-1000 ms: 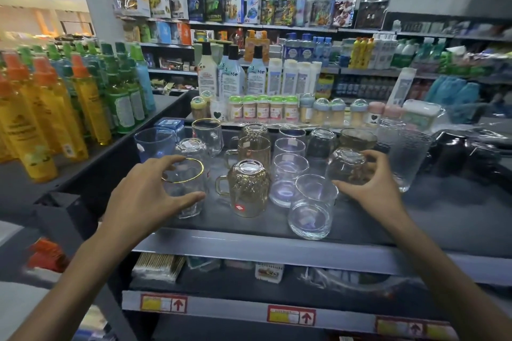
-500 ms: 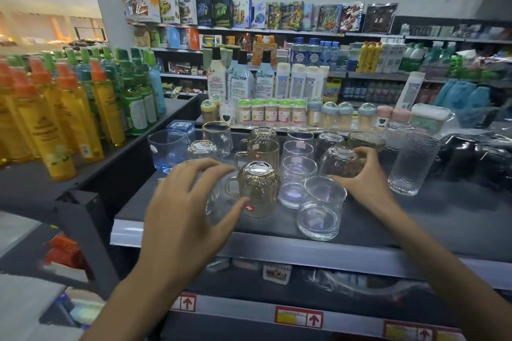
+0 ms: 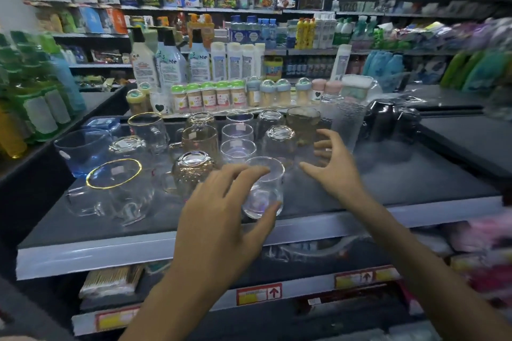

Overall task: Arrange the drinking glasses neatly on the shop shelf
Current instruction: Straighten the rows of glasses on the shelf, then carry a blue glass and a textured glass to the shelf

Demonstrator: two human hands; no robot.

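Several drinking glasses stand in rows on the dark shop shelf (image 3: 401,183). A short clear tumbler (image 3: 264,194) stands upright at the front. My left hand (image 3: 224,210) is spread around its left side, thumb by the base and fingertips at the rim, fingers fairly straight. My right hand (image 3: 332,163) hovers open to the tumbler's right, holding nothing, just right of an upturned clear glass (image 3: 279,144). An upturned amber mug (image 3: 194,171) and a gold-rimmed clear mug (image 3: 116,188) sit to the left.
A blue glass (image 3: 80,152) stands at the far left. A tall textured glass (image 3: 343,124) and dark cups (image 3: 388,119) are at the back right. Small jars (image 3: 210,97) and bottles line the shelf behind. Green and yellow bottles (image 3: 33,108) crowd the left shelf.
My left hand left the gold-rimmed mug and swung right to the front tumbler. My right hand let go of the upturned glass and opened. The view shifted and blurred.
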